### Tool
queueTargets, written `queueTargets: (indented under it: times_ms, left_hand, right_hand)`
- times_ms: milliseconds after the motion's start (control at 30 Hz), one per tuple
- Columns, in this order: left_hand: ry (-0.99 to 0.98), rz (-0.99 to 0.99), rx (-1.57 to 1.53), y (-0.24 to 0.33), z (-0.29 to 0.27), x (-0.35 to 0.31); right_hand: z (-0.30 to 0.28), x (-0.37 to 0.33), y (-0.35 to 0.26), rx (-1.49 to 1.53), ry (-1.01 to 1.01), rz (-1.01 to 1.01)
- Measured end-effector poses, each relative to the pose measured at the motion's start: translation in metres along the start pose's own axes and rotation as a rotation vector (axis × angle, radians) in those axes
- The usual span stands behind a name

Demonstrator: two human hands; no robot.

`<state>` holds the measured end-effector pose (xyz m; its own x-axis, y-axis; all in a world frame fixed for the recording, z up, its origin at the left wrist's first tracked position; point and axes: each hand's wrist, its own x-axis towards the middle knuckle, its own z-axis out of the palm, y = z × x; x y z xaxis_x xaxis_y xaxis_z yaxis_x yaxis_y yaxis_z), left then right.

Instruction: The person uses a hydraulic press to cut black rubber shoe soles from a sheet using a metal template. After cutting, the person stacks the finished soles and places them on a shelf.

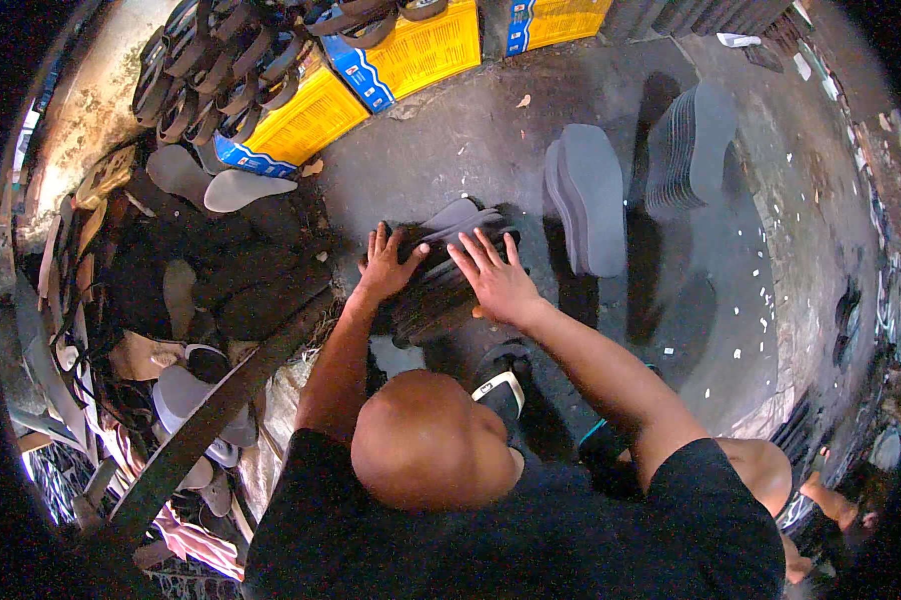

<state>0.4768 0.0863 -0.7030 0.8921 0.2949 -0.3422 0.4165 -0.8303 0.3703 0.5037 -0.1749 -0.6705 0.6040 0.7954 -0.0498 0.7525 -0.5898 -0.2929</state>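
A stack of dark grey shoe soles [451, 222] lies on the dark floor in front of my bent knee. My left hand [389, 266] is at the stack's left side, its fingers spread and the thumb reaching toward the soles. Across from it, my right hand [498, 280] rests at the stack's right side, fingers also apart. Neither hand is closed around a sole. The palms' undersides and part of the stack's near side are hidden or in shadow. Right of the stack stand a short pile of grey soles [593, 200] and a taller pile of grey soles [706, 140].
Yellow and blue boxes [306, 115] line the far side, with dark sandal straps [221, 60] heaped on them. Dark scraps and loose soles [251, 190] lie at left, beside a dark beam [196, 425]. White bits of paper [738, 352] dot the floor at right. My sandalled foot [506, 388] is near the stack.
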Motion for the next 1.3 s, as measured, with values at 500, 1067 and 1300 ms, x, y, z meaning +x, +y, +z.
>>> queueTargets:
  times_ms: [500,1067,1300]
  left_hand:
    - [-0.127,-0.021,-0.779,0.003,-0.020,-0.118]
    - [-0.074,0.299,-0.632,-0.029,0.022,0.005]
    - [0.285,0.212,-0.945,0.098,-0.099,0.022]
  right_hand:
    - [-0.009,-0.012,0.003,0.041,-0.137,-0.043]
    - [-0.004,-0.032,-0.019,0.130,0.179,0.267]
    - [-0.102,-0.026,0.026,0.634,0.032,0.742]
